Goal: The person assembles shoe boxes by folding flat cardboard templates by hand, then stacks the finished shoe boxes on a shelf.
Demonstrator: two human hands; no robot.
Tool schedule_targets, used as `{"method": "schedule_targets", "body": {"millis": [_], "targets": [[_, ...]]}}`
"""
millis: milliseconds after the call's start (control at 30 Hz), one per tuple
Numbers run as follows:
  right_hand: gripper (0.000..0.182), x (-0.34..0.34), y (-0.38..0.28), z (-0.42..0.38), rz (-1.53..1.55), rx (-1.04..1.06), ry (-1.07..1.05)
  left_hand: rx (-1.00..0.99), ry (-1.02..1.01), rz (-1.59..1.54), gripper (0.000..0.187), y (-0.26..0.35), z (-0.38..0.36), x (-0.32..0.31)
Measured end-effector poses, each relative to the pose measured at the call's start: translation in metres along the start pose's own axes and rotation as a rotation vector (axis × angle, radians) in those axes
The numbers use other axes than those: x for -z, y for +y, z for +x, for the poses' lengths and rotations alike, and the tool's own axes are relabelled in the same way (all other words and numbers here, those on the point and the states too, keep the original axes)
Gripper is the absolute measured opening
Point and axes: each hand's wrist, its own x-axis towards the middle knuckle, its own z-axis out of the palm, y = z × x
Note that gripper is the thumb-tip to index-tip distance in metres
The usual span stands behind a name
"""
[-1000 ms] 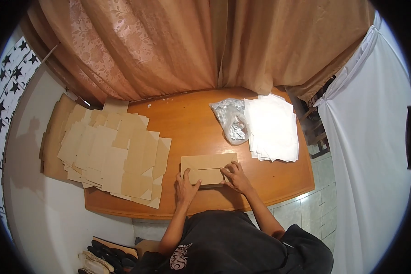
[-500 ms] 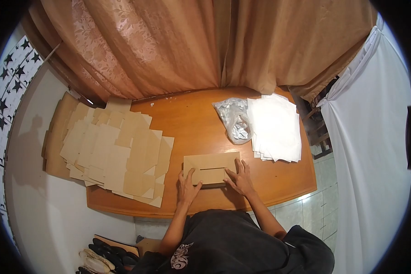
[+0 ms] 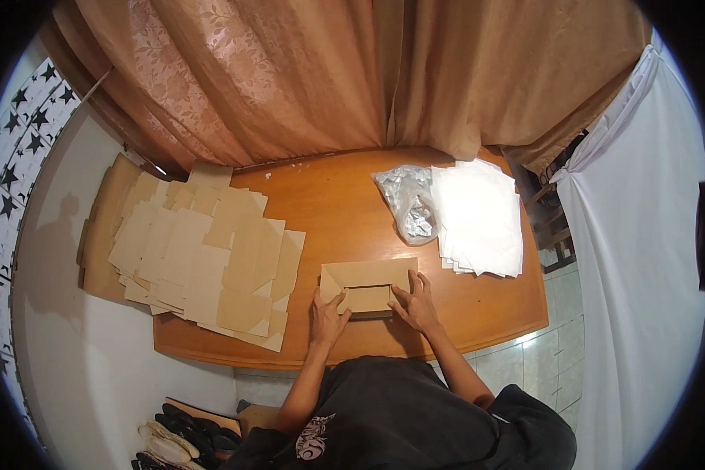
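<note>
A brown cardboard box (image 3: 368,274) lies near the front edge of the wooden table, its top flaps partly parted around a narrow rectangular opening. My left hand (image 3: 327,317) grips the box's left side, thumb and a finger at the near left corner. On the right side, my right hand (image 3: 417,304) holds the box with its thumb or a finger at the opening's right end and other fingers along the outer wall. The inside of the box is mostly hidden.
Flat cardboard pieces (image 3: 211,258) overlap on the left of the wooden table (image 3: 329,196). A clear plastic bag (image 3: 409,205) with silvery contents sits beside white paper sheets (image 3: 479,219) at the right. Curtains hang behind; shoes (image 3: 188,439) lie at lower left.
The slot in the box top has widened into a rectangular opening, with the near flap lower. Both hands stay at the box's sides. The whole view has shifted slightly.
</note>
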Motion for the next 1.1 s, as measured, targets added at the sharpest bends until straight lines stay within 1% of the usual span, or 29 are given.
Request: {"method": "schedule_targets", "body": {"millis": [67, 200, 267, 300, 333, 367, 400, 433, 467, 500, 533, 600, 633, 667, 700, 800, 833, 867, 900, 967, 1000, 1067, 1100], "targets": [[0.045, -0.002, 0.000, 0.000, -0.003, 0.003, 0.002, 0.009, -0.014, 0.085, 0.046, 0.000, 0.000, -0.003], [0.042, 0.000, -0.004, -0.002, -0.002, 0.018, 0.013, 0.029, 0.000, 0.108, 0.051, 0.002, 0.000, -0.012], [0.042, -0.003, -0.001, -0.003, -0.001, 0.023, 0.015, -0.028, 0.100, 0.220, 0.065, 0.008, -0.002, -0.016], [0.042, -0.005, 0.002, -0.003, 0.001, 0.027, 0.016, -0.032, 0.099, 0.220, 0.065, 0.010, -0.002, -0.013], [0.042, -0.005, 0.006, -0.003, -0.001, 0.025, 0.019, -0.013, 0.109, 0.181, 0.072, 0.012, -0.002, -0.009], [0.049, -0.005, 0.010, -0.003, 0.071, 0.018, 0.016, 0.007, 0.119, 0.141, 0.079, 0.013, -0.001, -0.006], [0.056, -0.004, 0.012, -0.002, 0.143, 0.013, 0.012, 0.006, 0.120, 0.140, 0.079, 0.009, 0.002, -0.006], [0.056, -0.005, 0.011, -0.003, 0.142, 0.014, 0.013, 0.088, 0.122, 0.039, 0.083, 0.002, 0.006, -0.005], [0.066, -0.006, 0.009, -0.005, 0.252, -0.102, 0.105, 0.169, 0.125, -0.062, 0.086, -0.003, 0.010, -0.006], [0.077, -0.007, 0.009, -0.007, 0.361, -0.216, 0.195, 0.169, 0.128, -0.063, 0.086, -0.005, 0.014, -0.007], [0.077, -0.012, 0.013, -0.007, 0.362, -0.213, 0.194, 0.182, 0.118, -0.018, 0.087, -0.008, 0.018, -0.008], [0.091, -0.015, 0.020, -0.002, 0.537, -0.314, 0.129, 0.190, 0.108, 0.027, 0.088, -0.014, 0.032, -0.008], [0.091, -0.015, 0.022, -0.002, 0.536, -0.318, 0.131, 0.163, 0.100, -0.006, 0.087, -0.017, 0.040, -0.008], [0.092, -0.014, 0.026, -0.001, 0.580, -0.296, 0.084, 0.137, 0.091, -0.040, 0.086, -0.020, 0.044, -0.010], [0.094, -0.010, 0.025, 0.001, 0.627, -0.271, 0.037, 0.138, 0.090, -0.040, 0.086, -0.019, 0.046, -0.011], [0.096, 0.000, 0.017, 0.001, 0.606, -0.295, 0.017, 0.112, 0.141, 0.016, 0.082, -0.018, 0.048, -0.019], [0.096, -0.004, 0.019, 0.001, 0.607, -0.295, 0.021, 0.126, 0.209, 0.045, 0.081, -0.017, 0.048, -0.025], [0.097, -0.009, 0.019, -0.001, 0.545, -0.314, 0.049, 0.141, 0.276, 0.073, 0.079, -0.019, 0.047, -0.030], [0.097, -0.014, 0.021, -0.002, 0.483, -0.333, 0.076, 0.137, 0.275, 0.072, 0.079, -0.020, 0.047, -0.031], [0.095, -0.019, 0.027, -0.004, 0.497, -0.319, 0.090, 0.124, 0.306, 0.008, 0.077, -0.024, 0.048, -0.033], [0.094, -0.019, 0.028, -0.004, 0.512, -0.305, 0.101, 0.125, 0.305, 0.008, 0.077, -0.027, 0.050, -0.031], [0.094, -0.018, 0.032, -0.004, 0.535, -0.334, 0.074, 0.270, 0.144, -0.138, 0.085, -0.037, 0.056, -0.020], [0.095, -0.016, 0.033, -0.005, 0.558, -0.363, 0.045, 0.269, 0.142, -0.141, 0.085, -0.042, 0.055, -0.014]]}}
